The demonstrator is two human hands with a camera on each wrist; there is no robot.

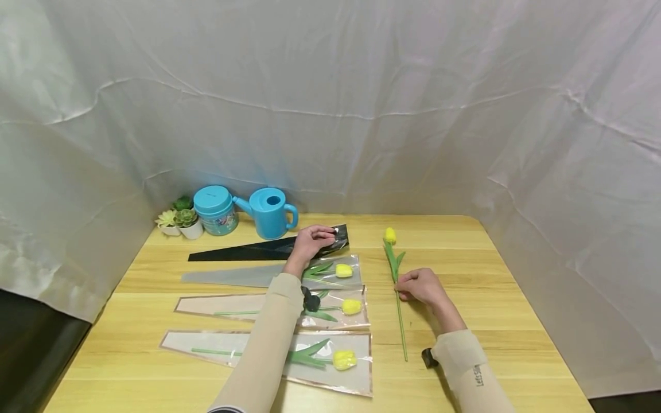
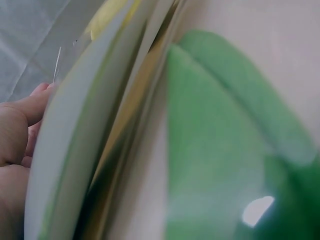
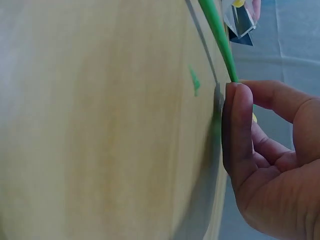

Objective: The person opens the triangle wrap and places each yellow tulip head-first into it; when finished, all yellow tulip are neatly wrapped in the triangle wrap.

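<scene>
My right hand [image 1: 424,287] pinches the green stem of a yellow tulip [image 1: 396,267] between thumb and fingers, with the bloom pointing to the back of the table. In the right wrist view the stem [image 3: 220,42] passes between the fingertips. At the wide end of a black flower sleeve [image 1: 248,250], my left hand [image 1: 312,241] pinches the clear film near the mouth. Below that sleeve lie a grey sleeve [image 1: 222,275], a pink sleeve [image 1: 193,304] and a white sleeve [image 1: 178,341], each with a yellow tulip inside. My left forearm crosses over them.
A blue watering can [image 1: 271,215], a blue lidded tub [image 1: 216,209] and small potted succulents [image 1: 186,221] stand at the back left. Grey cloth [image 1: 361,149] hangs round the back and sides of the wooden table [image 1: 465,252].
</scene>
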